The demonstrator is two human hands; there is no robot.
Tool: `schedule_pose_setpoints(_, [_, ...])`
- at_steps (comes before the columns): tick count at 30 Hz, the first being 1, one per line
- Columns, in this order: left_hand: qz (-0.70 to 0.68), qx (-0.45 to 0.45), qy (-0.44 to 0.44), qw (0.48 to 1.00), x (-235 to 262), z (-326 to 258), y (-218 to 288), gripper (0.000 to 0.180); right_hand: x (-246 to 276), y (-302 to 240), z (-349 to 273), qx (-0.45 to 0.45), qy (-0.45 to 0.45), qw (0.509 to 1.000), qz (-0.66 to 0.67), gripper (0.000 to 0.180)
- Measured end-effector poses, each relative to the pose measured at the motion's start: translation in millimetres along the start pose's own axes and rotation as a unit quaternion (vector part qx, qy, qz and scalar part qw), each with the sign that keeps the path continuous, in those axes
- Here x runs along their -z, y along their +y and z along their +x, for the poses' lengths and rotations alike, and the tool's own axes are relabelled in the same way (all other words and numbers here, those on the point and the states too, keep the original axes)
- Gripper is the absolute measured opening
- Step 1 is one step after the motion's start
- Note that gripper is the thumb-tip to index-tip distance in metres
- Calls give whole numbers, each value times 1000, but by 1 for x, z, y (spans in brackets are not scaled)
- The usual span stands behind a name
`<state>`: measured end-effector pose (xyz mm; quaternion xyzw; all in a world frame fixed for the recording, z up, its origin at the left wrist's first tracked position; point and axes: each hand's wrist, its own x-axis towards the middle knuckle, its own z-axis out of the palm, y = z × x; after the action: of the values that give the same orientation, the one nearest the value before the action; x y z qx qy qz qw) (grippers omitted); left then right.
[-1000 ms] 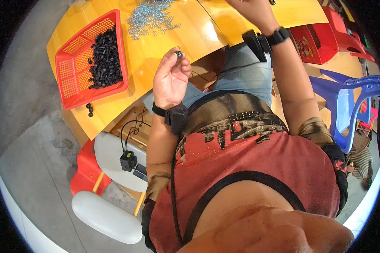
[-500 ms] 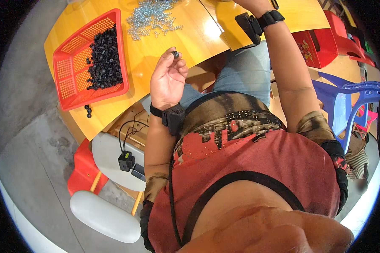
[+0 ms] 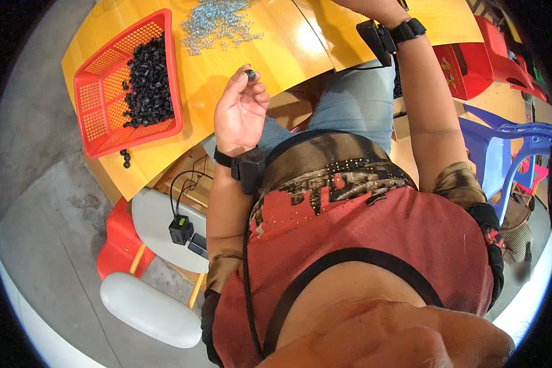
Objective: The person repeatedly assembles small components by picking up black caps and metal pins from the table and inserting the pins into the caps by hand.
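Observation:
My left hand (image 3: 241,116) is raised over the near table edge, palm toward me. Its thumb and forefinger are closed on a small black round part (image 3: 251,75) with a lighter spot at its centre. My right hand (image 3: 374,8) reaches to the upper edge of the picture, where its fingers are cut off. To the left of my left hand, an orange-red plastic basket (image 3: 179,92) holds a heap of black plastic parts (image 3: 148,86). Beyond that hand, a spread of small shiny silver-blue metal pieces (image 3: 218,26) lies on the yellow table (image 3: 276,37).
A few loose black parts (image 3: 126,159) lie beside the basket's near corner. To the left below the table stands a chair with grey pads (image 3: 150,310). A blue plastic chair (image 3: 503,138) and a red box (image 3: 466,70) are at the right. Black straps and devices sit on both wrists.
My right hand has shifted slightly up and to the left at the picture's top edge. My left hand keeps its pinch on the black part, and the view has moved a little.

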<state>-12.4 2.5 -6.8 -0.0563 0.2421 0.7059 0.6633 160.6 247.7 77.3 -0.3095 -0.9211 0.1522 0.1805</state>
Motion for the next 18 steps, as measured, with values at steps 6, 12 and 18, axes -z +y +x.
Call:
schedule_pose_setpoints(6, [10, -2, 17, 1000, 0, -1, 0, 16, -3, 1, 1, 42, 7, 999, -5, 17])
schedule_pose_setpoints(12, [14, 0, 24, 1000, -3, 0, 0, 15, 6, -2, -1, 11, -23, 1000, 9, 18])
schedule_pose_setpoints(18, [5, 1, 29, 1000, -2, 2, 1, 14, 7, -6, -1, 14, -11, 1000, -16, 15])
